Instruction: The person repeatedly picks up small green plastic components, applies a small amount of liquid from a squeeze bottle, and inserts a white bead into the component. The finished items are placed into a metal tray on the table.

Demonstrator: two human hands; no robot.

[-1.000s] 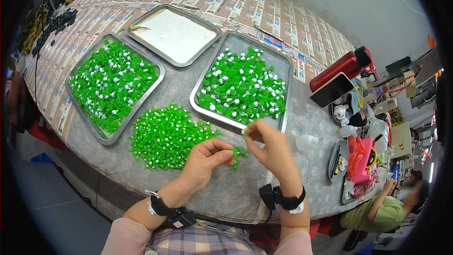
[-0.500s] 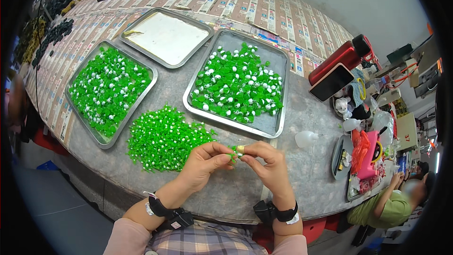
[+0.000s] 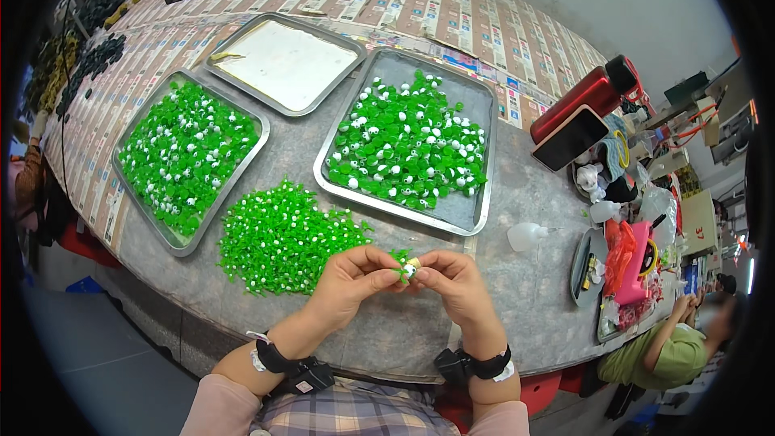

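My left hand (image 3: 349,282) pinches a small green plastic figure piece (image 3: 401,257) between thumb and fingertips. Close against it, my right hand (image 3: 454,284) has thumb and forefinger closed on a small white ball-like piece with dark spots (image 3: 409,270). The two pieces meet between the fingertips; whether they are joined I cannot tell. A yellowish cover (image 3: 415,262) sits on a fingertip of the right hand. Just left of my hands lies a loose pile of small green pieces with white tips (image 3: 282,242). Both wrists wear black straps.
A metal tray (image 3: 400,211) of green and white pieces stands ahead; a similar full tray (image 3: 232,190) is left. Behind them is a tray with a white surface (image 3: 282,64). A phone (image 3: 571,138), red bottle (image 3: 577,105) and white squeeze bottle (image 3: 526,236) stand right, near a co-worker (image 3: 670,355).
My right hand has turned slightly, and the spotted white piece shows more plainly at the fingertips. The left hand has shifted a little. The co-worker's arms at right have moved slightly.
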